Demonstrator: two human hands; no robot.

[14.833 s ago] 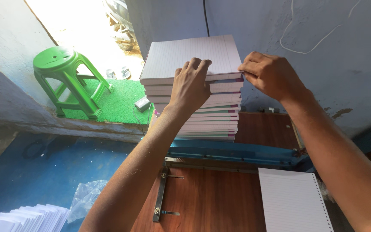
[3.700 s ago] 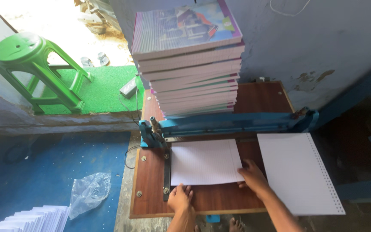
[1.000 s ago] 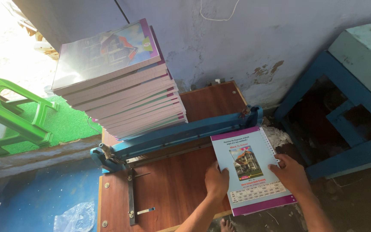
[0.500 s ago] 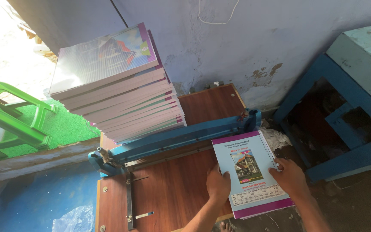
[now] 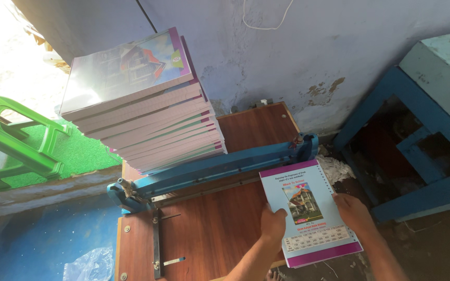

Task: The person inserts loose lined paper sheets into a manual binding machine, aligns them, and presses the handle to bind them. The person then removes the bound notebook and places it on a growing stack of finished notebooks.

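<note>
A notebook (image 5: 308,208) with a pale blue cover, purple bands and a picture of a house lies at the right edge of the brown wooden board (image 5: 204,234). My left hand (image 5: 273,224) grips its left edge. My right hand (image 5: 353,211) holds its right edge, beside a row of punched holes. Just beyond the notebook runs the blue bar of a paper cutter (image 5: 220,169). A tall, leaning stack of notebooks (image 5: 141,104) with a glossy cover on top stands behind the bar.
A green plastic stool (image 5: 11,145) stands at the left on a green mat. A blue wooden frame (image 5: 417,156) is at the right against the grey-blue wall. A clear plastic bag (image 5: 87,263) lies on the blue floor. Paper scraps (image 5: 337,169) sit by the cutter's right end.
Earlier both hands squared the tall stack, then pressed a white sheet on the board. Over the last second the covered notebook stays held in both hands while the view drifts slightly.
</note>
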